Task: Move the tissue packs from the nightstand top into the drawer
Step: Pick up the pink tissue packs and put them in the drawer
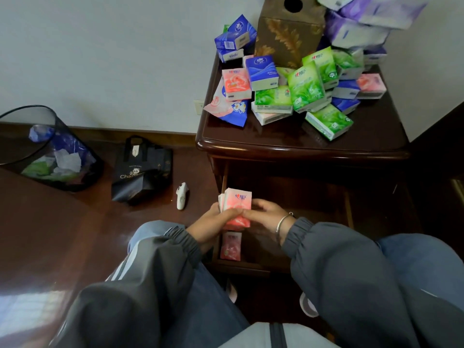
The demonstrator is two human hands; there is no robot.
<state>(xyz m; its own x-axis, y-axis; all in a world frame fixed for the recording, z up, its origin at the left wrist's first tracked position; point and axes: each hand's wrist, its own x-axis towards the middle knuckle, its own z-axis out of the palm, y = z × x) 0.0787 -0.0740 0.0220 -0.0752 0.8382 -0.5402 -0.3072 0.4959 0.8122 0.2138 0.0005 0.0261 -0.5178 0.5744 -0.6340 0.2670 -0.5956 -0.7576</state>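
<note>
Step in hand: placing. Left hand (216, 221) and right hand (267, 214) both clamp one small stack of pink plastic-wrapped tissue packs (237, 200), fingers curled round it from either side. The stack is at lower centre of the frame, over the left end of the open dark wooden drawer (313, 199). It looks like two packs, but the edges overlap, so I can't be sure. One single pink pack (231, 246) already lies in the drawer, just below the hands by the left wall. Next move, my read: lower the stack beside that pack, release, then reach up-right for more. Most of the job remains. On the glossy dark nightstand top (371, 136), upper right of the frame, rough counts from a jumbled heap:

- about five green packs (306, 89)
- about six blue packs (262, 71)
- two or three pink ones (236, 82)
- several larger purple-and-white packs (356, 33), partly cut off by the frame edge
- one flat pink-and-blue wrapper (226, 108)
- one brown patterned tissue box (288, 33)

On the floor at left: one black mesh waste bin (50, 146), one black carrier bag (141, 169), one small white object (182, 195).
</note>
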